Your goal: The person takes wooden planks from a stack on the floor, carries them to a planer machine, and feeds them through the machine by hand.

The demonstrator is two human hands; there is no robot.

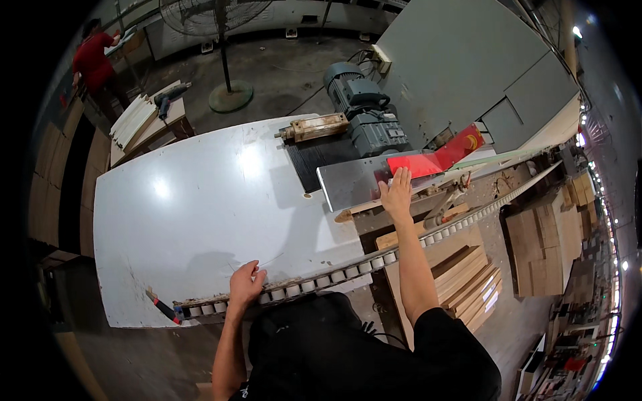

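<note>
My right hand [397, 195] reaches forward with its fingers stretched out. It touches the near side of a metal guard plate [351, 182], beside a red sheet cover [428, 162] that is bent upward at its far end. My left hand [246, 283] is low over the near edge of a white tabletop [200, 194], just beside a roller track [309, 287]. Its fingers are loosely curled, with a gap between thumb and forefinger, and I see nothing held. A thin line shows near those fingertips; whether it is a strand or a scratch, I cannot tell.
Behind the guard stand a grey motor [374, 110] and a rusty cylinder [317, 127]. A red-and-black handled tool [162, 307] lies at the left corner. Wooden strips [468, 284] are stacked at right. A floor fan [231, 97] and a person in red [95, 63] are beyond the table.
</note>
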